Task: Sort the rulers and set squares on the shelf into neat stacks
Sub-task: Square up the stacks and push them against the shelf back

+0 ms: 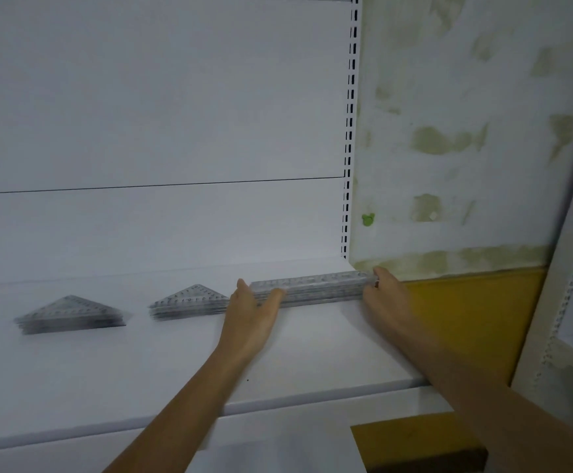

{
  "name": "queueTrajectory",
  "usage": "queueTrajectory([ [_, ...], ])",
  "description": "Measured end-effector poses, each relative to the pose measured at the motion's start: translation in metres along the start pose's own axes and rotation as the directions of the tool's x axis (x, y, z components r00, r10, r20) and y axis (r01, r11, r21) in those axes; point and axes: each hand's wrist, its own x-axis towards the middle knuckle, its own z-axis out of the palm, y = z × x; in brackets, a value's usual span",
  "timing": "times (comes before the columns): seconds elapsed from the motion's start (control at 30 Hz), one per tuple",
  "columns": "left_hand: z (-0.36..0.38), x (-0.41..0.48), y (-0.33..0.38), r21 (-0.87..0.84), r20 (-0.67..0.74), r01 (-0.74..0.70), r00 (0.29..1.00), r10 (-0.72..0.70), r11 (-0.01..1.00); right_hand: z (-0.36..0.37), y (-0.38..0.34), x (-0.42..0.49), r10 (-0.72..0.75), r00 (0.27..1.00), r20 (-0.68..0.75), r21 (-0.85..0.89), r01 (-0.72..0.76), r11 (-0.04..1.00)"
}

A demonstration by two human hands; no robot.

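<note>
Hands at both ends of ruler stack (312, 288) on shelf (312, 353).
Left hand (254, 308) flat against it, right hand (384, 291) gripping; two set square stacks (70, 314) (189, 302) alongside.

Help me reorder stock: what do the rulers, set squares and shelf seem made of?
The ruler stack: apparently clear plastic; see-through, with dark printed graduations. The two set square stacks: seemingly the same transparent plastic, greying where layered. The shelf: smooth matte white, probably painted metal, judging by the slotted upright; blur leaves this open.
</note>
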Motion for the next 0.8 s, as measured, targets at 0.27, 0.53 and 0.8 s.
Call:
queueTrajectory([
  [0.27,-0.0015,-0.0009,-0.0015,0.006,0.022,0.001,1.000,-0.001,1.000,-0.0001,0.0025,0.0018,0.002,1.000,-0.026,0.021,-0.001,1.000],
  [0.53,0.0059,-0.0014,0.0034,-0.029,0.015,0.051,0.999,-0.051,0.998,0.0023,0.0047,0.0037,0.008,1.000,-0.004,0.024,-0.008,1.000],
  [0.8,-0.0011,0.0002,0.0003,0.012,0.040,0.023,0.999,-0.024,1.000,0.0018,0.0064,0.0073,0.038,0.999,0.002,0.048,-0.038,0.998],
])
